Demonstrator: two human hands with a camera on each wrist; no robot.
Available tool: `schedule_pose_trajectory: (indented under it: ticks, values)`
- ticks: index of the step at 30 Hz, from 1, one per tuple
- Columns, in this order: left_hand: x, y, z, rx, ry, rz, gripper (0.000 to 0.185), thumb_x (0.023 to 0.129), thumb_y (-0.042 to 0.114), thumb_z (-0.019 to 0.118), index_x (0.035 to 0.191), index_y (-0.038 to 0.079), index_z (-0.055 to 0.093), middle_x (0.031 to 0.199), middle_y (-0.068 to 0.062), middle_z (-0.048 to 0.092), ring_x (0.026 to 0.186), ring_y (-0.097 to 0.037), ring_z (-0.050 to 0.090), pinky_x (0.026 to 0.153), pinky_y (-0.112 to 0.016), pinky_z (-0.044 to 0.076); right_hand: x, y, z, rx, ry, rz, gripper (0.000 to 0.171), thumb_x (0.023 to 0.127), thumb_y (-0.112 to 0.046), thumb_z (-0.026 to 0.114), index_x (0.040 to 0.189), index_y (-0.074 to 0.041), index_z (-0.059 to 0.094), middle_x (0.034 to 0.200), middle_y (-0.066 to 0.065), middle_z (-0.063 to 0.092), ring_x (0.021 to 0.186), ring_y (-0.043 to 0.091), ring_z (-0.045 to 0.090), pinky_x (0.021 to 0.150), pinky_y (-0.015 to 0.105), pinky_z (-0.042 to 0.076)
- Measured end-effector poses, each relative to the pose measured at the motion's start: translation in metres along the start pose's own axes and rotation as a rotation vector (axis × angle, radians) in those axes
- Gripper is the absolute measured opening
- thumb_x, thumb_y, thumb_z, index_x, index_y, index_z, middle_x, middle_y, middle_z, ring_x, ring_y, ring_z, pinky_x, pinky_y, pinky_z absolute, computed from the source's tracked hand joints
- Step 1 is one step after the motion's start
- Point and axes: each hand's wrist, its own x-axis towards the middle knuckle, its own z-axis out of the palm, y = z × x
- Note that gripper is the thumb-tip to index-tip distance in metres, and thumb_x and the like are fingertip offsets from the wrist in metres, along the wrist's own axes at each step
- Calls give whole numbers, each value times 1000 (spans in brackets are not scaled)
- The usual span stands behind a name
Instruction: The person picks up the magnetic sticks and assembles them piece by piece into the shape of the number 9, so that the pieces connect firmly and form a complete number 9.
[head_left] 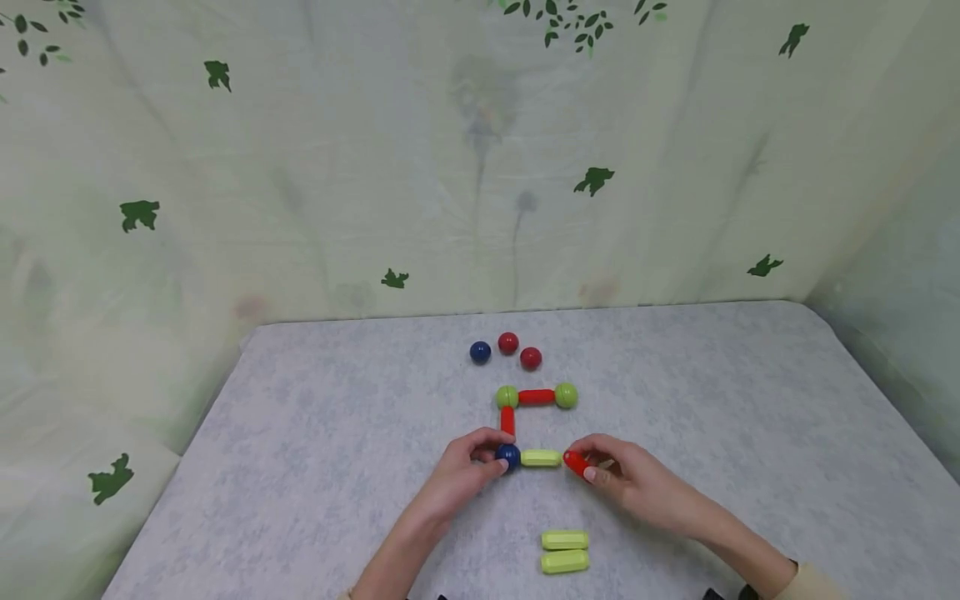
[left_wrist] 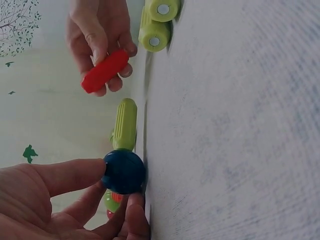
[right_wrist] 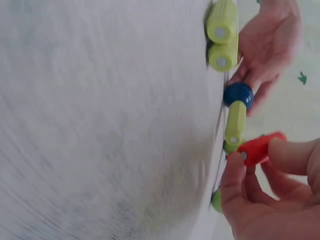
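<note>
Left hand [head_left: 461, 471] pinches the blue ball [head_left: 508, 455] near the worktop's [head_left: 300, 467] front-middle, joined to the green rod [head_left: 541, 457]. Right hand [head_left: 626, 477] is clamped on a red rod [head_left: 576, 463], fingertips round its middle, held just off the green rod's free end. Pieces look like light, rigid, smooth plastic; mid-shaft hold seems best, leaving the ends free.

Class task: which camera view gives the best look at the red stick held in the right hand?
The left wrist view: the red stick shows at full length, pinched by the right hand. The right wrist view blurs it behind fingertips; the head view shows only its tip.
</note>
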Motion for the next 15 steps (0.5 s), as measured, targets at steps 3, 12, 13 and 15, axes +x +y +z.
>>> schedule_pose_trajectory:
  ticks: [3,12,13,15]
  values:
    - [0,-1,0,1,7,9,32,89,2,67,119,10,67,105,-6,58,90,-22,48,68,-32,40,10,1,-4,35,93,66,28,97,-11,61,124,-3,62,113,5,65,95,20,60,79,31,52]
    - [0,1,0,9,-7,-8,33,88,3,69,119,10,67,104,-7,58,90,-23,49,69,-31,41,32,3,-8,154,238,239,33,96,-13,64,123,6,63,98,7,71,84,17,65,75,33,53]
    - [0,1,0,8,-9,-8,33,88,3,69,120,10,66,104,-7,58,90,-23,49,69,-31,41,34,3,-8,163,245,253,33,95,-13,64,122,6,63,97,7,71,83,17,65,75,33,54]
    - [-1,1,0,8,-10,-1,34,87,2,69,120,9,66,104,-7,58,91,-23,49,70,-31,42,38,4,-7,177,260,276,32,95,-12,64,121,6,64,96,7,71,81,16,66,75,32,54]
